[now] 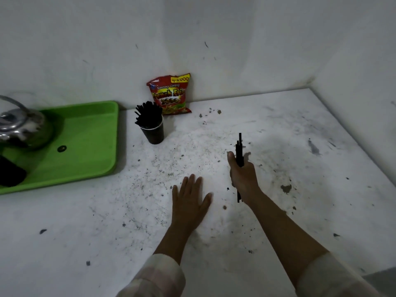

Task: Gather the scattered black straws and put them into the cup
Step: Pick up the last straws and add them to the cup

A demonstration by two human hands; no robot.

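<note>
A dark paper cup (155, 132) stands on the white counter, holding a fan of several black straws (147, 112). My right hand (243, 174) grips a small upright bundle of black straws (239, 146), right of the cup and nearer to me. Their tips stick out above my fist and their lower ends show below it. My left hand (189, 198) lies flat on the counter with fingers straight and spread, holding nothing. No loose straws show on the counter.
A green tray (94, 133) at the left carries a metal kettle (21, 127) and a dark object (10, 174). A red snack bag (170, 94) leans against the wall behind the cup. The white counter (300, 136) is speckled with dark marks and walled at the back and right.
</note>
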